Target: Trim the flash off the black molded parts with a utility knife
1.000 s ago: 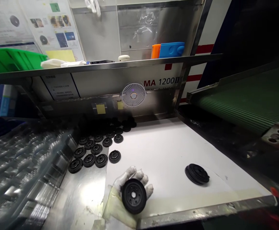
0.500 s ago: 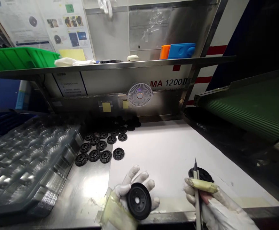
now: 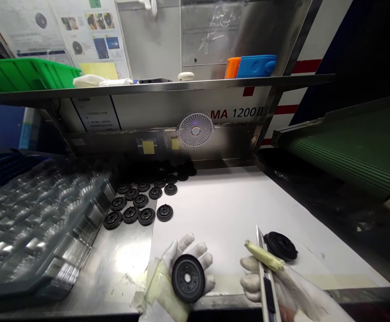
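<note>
My left hand (image 3: 168,281), in a white glove with yellowish tape, cradles a black round ribbed disc (image 3: 188,286) on its palm and fingers. The disc faces me, its centre hole showing pale. Its thumb is raised and the fingers reach out behind the part. In my right hand (image 3: 271,281), also gloved and with a taped finger, a utility knife (image 3: 266,286) is gripped, blade pointing up and away. Just beyond those fingers a second black disc (image 3: 280,246) lies on the white sheet (image 3: 224,214).
Several black discs (image 3: 147,216) lie in rows left of the sheet. Stacked clear plastic trays (image 3: 30,232) fill the left side. A small fan (image 3: 196,129) hangs below the shelf (image 3: 208,84), which carries a green bin (image 3: 27,74). A green conveyor (image 3: 352,156) stands at right.
My right hand with the utility knife has moved left, uncovering more of the disc behind it. My left hand and its disc have shifted slightly left, and the left thumb has lifted off the disc.
</note>
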`<state>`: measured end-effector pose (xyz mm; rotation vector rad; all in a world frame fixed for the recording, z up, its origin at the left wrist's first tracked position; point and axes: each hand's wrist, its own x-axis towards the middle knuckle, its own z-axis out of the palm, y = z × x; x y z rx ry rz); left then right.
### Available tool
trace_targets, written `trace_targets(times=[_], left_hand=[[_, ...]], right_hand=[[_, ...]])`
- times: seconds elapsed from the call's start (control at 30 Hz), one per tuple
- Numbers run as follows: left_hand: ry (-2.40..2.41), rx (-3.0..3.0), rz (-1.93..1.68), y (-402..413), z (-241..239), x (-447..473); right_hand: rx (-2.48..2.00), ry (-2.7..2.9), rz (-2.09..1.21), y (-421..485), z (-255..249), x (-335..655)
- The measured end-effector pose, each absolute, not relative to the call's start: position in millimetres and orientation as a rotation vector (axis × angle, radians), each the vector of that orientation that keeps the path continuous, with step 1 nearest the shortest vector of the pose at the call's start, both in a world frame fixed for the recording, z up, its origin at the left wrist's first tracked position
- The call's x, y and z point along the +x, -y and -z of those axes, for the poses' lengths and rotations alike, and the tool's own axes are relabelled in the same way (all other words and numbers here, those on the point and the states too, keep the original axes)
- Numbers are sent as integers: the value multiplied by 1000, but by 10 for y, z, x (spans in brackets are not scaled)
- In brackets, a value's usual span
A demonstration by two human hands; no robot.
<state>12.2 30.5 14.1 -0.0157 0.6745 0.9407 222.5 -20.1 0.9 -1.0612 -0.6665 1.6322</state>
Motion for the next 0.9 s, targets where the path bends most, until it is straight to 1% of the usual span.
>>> trace_targets(times=[0.1, 0.17, 0.23, 0.3, 0.4, 0.57, 0.67, 0.8, 0.9], left_hand=[[-541, -68, -990, -260, -80, 66], [-515, -42, -1006, -225, -81, 39], [-599, 31, -968, -208, -114, 32], [-724, 93, -908, -213, -154, 43], [-827, 99, -886, -230, -177, 68], [-725, 166, -950, -202, -146, 96], [-832, 208, -957, -182, -129, 108], [-995, 95, -978, -180, -49, 120], [-974, 112, -1076, -178, 51, 128]], right_hand=[[-1005, 527, -1642, 172, -22, 2207], [-1055, 608, -1494, 172, -92, 2194], [-1111, 713, -1340, 173, -183, 2174], [-1129, 773, -1273, 168, -258, 2123], [-1118, 817, -1338, 157, -294, 1958], [-1066, 843, -1449, 119, -199, 1621], [-1073, 830, -1502, 87, -145, 1530], [-1284, 732, -1413, 78, -114, 1497], [-1282, 681, -1386, 94, -59, 1471]])
